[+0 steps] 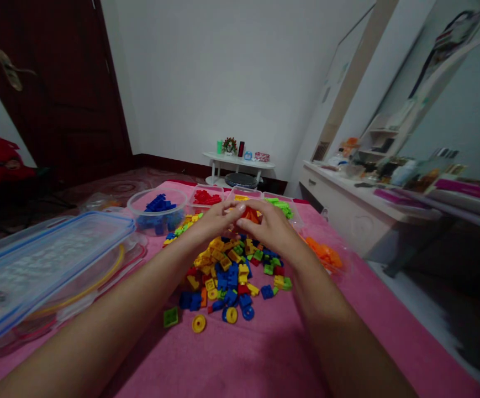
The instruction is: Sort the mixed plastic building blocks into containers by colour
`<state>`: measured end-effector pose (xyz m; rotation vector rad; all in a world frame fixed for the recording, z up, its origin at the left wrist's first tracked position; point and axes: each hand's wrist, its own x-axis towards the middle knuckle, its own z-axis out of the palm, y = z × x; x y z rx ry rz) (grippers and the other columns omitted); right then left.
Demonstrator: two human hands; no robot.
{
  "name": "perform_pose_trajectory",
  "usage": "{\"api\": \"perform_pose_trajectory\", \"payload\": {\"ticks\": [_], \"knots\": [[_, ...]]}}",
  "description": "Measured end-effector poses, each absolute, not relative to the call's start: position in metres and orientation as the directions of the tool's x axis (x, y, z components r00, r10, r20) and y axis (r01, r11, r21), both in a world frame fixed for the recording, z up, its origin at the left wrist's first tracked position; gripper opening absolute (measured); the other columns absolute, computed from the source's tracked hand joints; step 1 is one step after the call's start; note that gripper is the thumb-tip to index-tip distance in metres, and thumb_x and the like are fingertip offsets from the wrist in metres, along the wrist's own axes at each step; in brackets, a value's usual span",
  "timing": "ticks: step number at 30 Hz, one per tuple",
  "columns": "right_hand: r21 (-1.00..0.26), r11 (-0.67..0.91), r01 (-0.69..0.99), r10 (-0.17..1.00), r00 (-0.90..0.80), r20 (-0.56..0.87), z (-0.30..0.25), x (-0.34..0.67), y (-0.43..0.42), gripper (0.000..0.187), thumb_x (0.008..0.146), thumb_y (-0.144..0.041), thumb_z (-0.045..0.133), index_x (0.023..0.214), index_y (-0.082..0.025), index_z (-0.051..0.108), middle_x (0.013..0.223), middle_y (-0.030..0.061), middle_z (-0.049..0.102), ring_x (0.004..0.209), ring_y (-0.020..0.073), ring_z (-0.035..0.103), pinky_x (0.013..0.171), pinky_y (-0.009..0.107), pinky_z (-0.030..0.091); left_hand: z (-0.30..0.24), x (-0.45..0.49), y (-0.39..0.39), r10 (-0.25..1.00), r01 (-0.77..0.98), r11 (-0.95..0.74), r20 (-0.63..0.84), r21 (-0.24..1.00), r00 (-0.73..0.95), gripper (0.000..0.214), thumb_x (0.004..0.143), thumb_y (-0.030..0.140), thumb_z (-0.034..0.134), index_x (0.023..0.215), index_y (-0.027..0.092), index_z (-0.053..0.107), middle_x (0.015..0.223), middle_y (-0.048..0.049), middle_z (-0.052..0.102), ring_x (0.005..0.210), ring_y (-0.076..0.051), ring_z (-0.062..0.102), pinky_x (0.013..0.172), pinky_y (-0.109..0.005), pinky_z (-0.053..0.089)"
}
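Observation:
Both my hands meet above a heap of small plastic building pieces (233, 273) in yellow, blue, red and green, spread on a pink cloth (264, 354). My left hand (212, 221) and my right hand (268, 224) pinch together on an orange piece (249, 213) held between their fingertips. Behind them stand clear tubs: a round bowl of blue pieces (157, 210), a tub of red pieces (206, 197), a tub of green pieces (281, 205). A pile of orange pieces (325, 254) lies to the right of my right wrist.
Stacked clear lidded boxes (45, 265) with blue rims fill the left side. A white dresser (359, 204) with clutter and a mirror stands on the right. A small white table (240, 163) sits by the far wall, a dark door (53, 83) at left.

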<state>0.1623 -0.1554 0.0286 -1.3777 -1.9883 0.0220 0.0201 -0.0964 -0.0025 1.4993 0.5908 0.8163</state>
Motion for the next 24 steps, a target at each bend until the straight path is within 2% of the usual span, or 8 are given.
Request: {"api": "perform_pose_trajectory", "payload": {"ticks": [2,4,7,9,13,18,21,24], "knots": [[-0.381,0.320,0.867,0.850,-0.085,0.520,0.037,0.177,-0.160,0.025,0.080,-0.029,0.058,0.103,-0.024,0.068,0.099,0.0050,0.069,0.087,0.0194,0.062,0.078,0.033,0.045,0.000,0.019,-0.098,0.781,-0.086,-0.070,0.108,0.994,0.615,0.054,0.079,0.052,0.058,0.120,0.019,0.049,0.097,-0.0097,0.066,0.071,-0.014,0.065,0.062,-0.026,0.053],[-0.362,0.105,0.926,0.872,0.090,0.481,0.046,0.200,-0.164,0.028,0.080,-0.037,0.058,0.102,-0.024,0.069,0.096,0.0059,0.069,0.080,0.0205,0.063,0.071,0.033,0.046,0.003,0.019,-0.100,0.798,-0.049,-0.071,0.086,0.996,0.596,0.053,0.080,0.049,0.058,0.122,0.019,0.047,0.101,-0.0122,0.067,0.073,-0.015,0.066,0.062,-0.026,0.052],[-0.310,-0.217,0.926,0.910,0.307,0.279,0.052,0.241,-0.170,0.045,0.074,-0.048,0.063,0.110,-0.022,0.066,0.076,0.0070,0.069,0.067,0.0227,0.064,0.063,0.034,0.045,0.002,0.019,-0.098,0.803,0.025,-0.109,0.073,0.994,0.592,0.047,0.082,0.041,0.058,0.120,0.016,0.049,0.103,-0.0135,0.067,0.077,-0.016,0.066,0.063,-0.026,0.052],[-0.295,-0.302,0.906,0.908,0.368,0.200,0.053,0.259,-0.171,0.052,0.071,-0.051,0.066,0.114,-0.021,0.065,0.074,0.0076,0.069,0.063,0.0219,0.064,0.062,0.034,0.045,-0.004,0.021,-0.094,0.803,0.082,-0.165,0.085,0.983,0.590,0.045,0.082,0.038,0.058,0.120,0.015,0.050,0.103,-0.0123,0.067,0.081,-0.017,0.066,0.064,-0.027,0.052],[-0.390,-0.192,0.900,0.885,0.331,0.327,0.055,0.256,-0.174,0.037,0.076,-0.044,0.061,0.104,-0.021,0.067,0.084,0.0059,0.069,0.051,0.0134,0.060,0.063,0.031,0.047,-0.025,0.025,-0.082,0.786,0.236,-0.464,0.274,0.854,0.555,0.039,0.081,0.034,0.056,0.114,0.014,0.056,0.095,-0.0100,0.069,0.085,-0.020,0.065,0.071,-0.032,0.051],[-0.561,0.077,0.824,0.821,0.266,0.505,0.064,0.220,-0.176,0.027,0.080,-0.036,0.055,0.093,-0.016,0.067,0.082,0.0058,0.069,0.050,0.0121,0.059,0.054,0.026,0.046,-0.049,0.025,-0.077,0.666,0.455,-0.740,0.448,0.494,0.596,0.029,0.080,0.025,0.055,0.105,0.016,0.065,0.104,-0.0094,0.068,0.098,-0.023,0.061,0.088,-0.036,0.046],[-0.505,0.078,0.859,0.836,0.219,0.502,0.058,0.209,-0.173,0.023,0.079,-0.034,0.055,0.091,-0.019,0.068,0.083,0.0051,0.070,0.056,0.0141,0.060,0.054,0.025,0.045,-0.057,0.025,-0.077,0.601,0.493,-0.799,0.441,0.344,0.667,0.028,0.080,0.024,0.055,0.105,0.016,0.065,0.103,-0.0098,0.067,0.099,-0.024,0.059,0.088,-0.036,0.045],[-0.320,0.049,0.946,0.898,0.099,0.429,0.042,0.209,-0.174,0.017,0.077,-0.029,0.057,0.085,-0.021,0.070,0.085,0.0039,0.070,0.068,0.0164,0.062,0.059,0.025,0.043,-0.061,0.026,-0.078,0.599,0.530,-0.799,0.446,0.283,0.665,0.032,0.081,0.024,0.054,0.110,0.017,0.063,0.104,-0.0104,0.066,0.101,-0.023,0.058,0.088,-0.034,0.045]]}}
